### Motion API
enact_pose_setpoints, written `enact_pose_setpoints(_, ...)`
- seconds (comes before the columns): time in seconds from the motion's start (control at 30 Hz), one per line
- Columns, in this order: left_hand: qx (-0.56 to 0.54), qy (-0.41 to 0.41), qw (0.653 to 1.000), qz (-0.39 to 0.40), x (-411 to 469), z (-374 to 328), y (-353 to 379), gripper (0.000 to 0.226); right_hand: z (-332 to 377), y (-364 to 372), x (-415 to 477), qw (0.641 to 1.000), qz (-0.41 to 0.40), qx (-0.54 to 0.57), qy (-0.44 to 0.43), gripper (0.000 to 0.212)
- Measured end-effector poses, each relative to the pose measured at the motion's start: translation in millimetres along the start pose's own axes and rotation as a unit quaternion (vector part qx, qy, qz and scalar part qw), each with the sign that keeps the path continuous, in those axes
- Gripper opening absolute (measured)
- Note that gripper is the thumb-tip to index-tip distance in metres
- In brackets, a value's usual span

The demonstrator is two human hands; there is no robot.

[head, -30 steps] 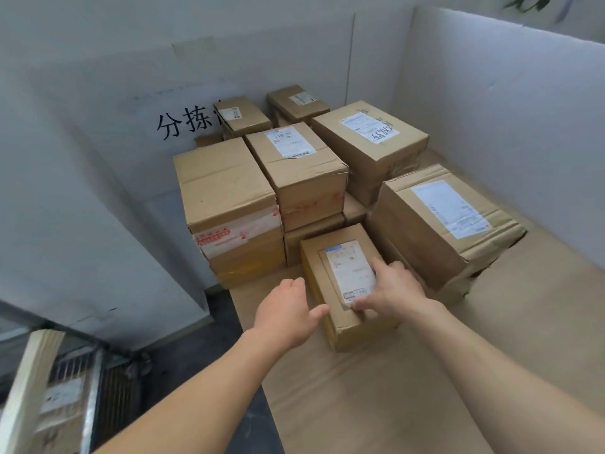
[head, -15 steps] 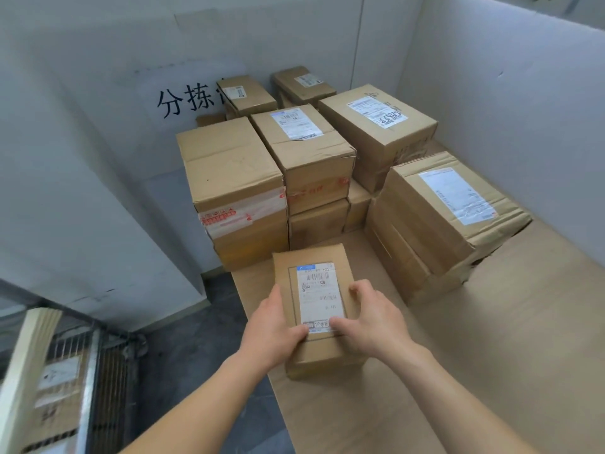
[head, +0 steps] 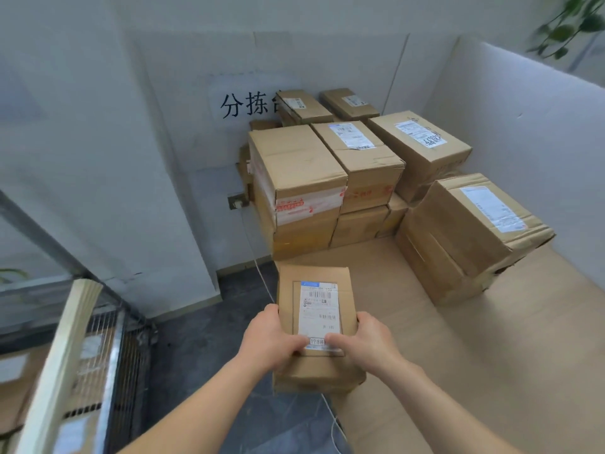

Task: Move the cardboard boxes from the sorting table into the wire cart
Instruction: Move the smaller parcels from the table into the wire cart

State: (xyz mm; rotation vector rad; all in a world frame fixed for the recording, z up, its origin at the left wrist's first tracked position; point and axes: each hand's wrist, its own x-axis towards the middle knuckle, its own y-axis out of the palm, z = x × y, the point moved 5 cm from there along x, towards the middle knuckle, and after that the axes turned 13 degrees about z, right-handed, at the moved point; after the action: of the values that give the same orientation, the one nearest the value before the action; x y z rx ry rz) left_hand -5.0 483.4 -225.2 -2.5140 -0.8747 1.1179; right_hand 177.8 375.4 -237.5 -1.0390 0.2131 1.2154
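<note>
A small cardboard box (head: pixel 316 290) with a white shipping label on top is held between both hands, over the left edge of the paper-covered sorting table (head: pixel 491 355). My left hand (head: pixel 271 340) grips its left side and my right hand (head: pixel 363 347) grips its right side, thumbs on the label. The wire cart (head: pixel 108 352) stands at the lower left, with boxes inside it and a pale upright board leaning on its near side. Several more cardboard boxes (head: pixel 327 172) are stacked at the table's far end against the wall.
A large tilted box (head: pixel 468 234) sits on the table's right side. White partition walls close off the back and right. Dark floor (head: pixel 203 339) separates table and cart. A thin white cord (head: pixel 262 280) runs down along the table's left edge.
Both hands closed on the small box, then drew it off the pile towards me and to the left, to the table's left edge. The view swung left, showing more of the cart.
</note>
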Motion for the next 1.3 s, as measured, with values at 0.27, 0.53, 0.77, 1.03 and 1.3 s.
enact_pose_setpoints(0.27,-0.025,0.0,0.994,-0.106,-79,81,-113,0.057,118,86,-37,0.996,-0.003,-0.05,-0.077,0.05)
enact_pose_setpoints(0.53,-0.056,0.008,0.965,-0.257,-172,143,-241,0.062,274,158,-77,0.97,0.008,-0.11,-0.215,0.052)
enact_pose_setpoints(0.77,-0.105,-0.015,0.933,-0.344,-238,197,-309,0.059,373,223,-103,0.94,0.051,-0.143,-0.305,0.05)
enact_pose_setpoints(1.03,-0.133,-0.07,0.886,-0.44,-292,248,-360,0.057,467,293,-112,0.894,0.12,-0.182,-0.392,0.046)
enact_pose_setpoints(1.3,-0.159,-0.157,0.816,-0.534,-331,278,-387,0.058,538,345,-119,0.83,0.185,-0.221,-0.477,0.046)
